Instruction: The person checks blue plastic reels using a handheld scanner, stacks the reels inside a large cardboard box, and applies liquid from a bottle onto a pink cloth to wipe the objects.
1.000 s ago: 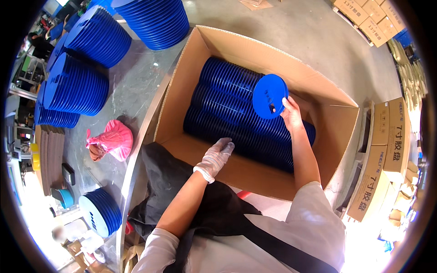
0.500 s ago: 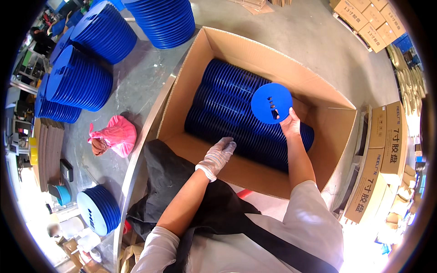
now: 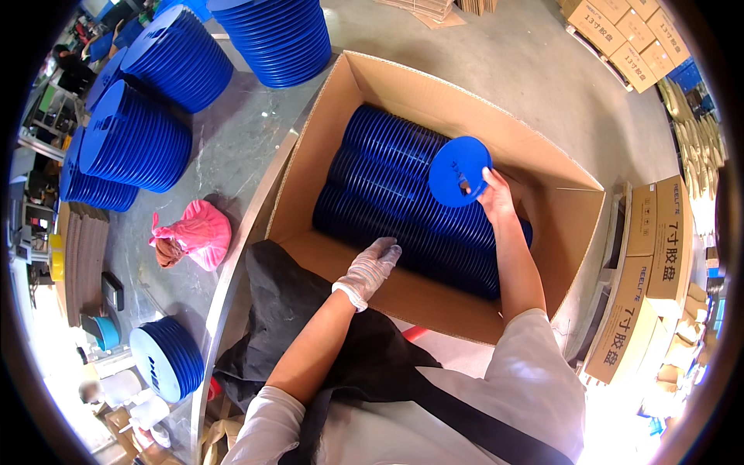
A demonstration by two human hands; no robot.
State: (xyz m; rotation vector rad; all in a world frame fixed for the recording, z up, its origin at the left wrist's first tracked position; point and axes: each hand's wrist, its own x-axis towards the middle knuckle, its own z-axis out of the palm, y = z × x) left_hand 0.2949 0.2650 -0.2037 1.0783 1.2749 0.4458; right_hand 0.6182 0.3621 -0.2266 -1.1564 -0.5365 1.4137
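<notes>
My bare right hand (image 3: 497, 198) grips a round blue plastic reel (image 3: 455, 164) by its right edge, fingers at the rim. The reel is tilted above the open cardboard box (image 3: 559, 232), its slotted flat side facing up. Beneath it, several rows of blue reels (image 3: 387, 159) lie on edge, packed side by side in the box. My left hand (image 3: 369, 270), in a thin whitish glove, is at the box's near side by the nearest row. Its fingers are stretched out loosely and hold nothing; whether they touch the reels I cannot tell.
On the grey metal table (image 3: 256, 136) to the left stand tall stacks of blue reels (image 3: 138, 138), a pink cloth bundle (image 3: 203, 232) and a shorter reel stack (image 3: 169, 358). Closed cartons (image 3: 642, 287) are piled at right. More cartons (image 3: 632, 35) sit on a pallet at far right.
The reel in my right hand has tipped and shifted slightly up and left, and the right hand's grip has moved up along its edge. The left hand has barely moved.
</notes>
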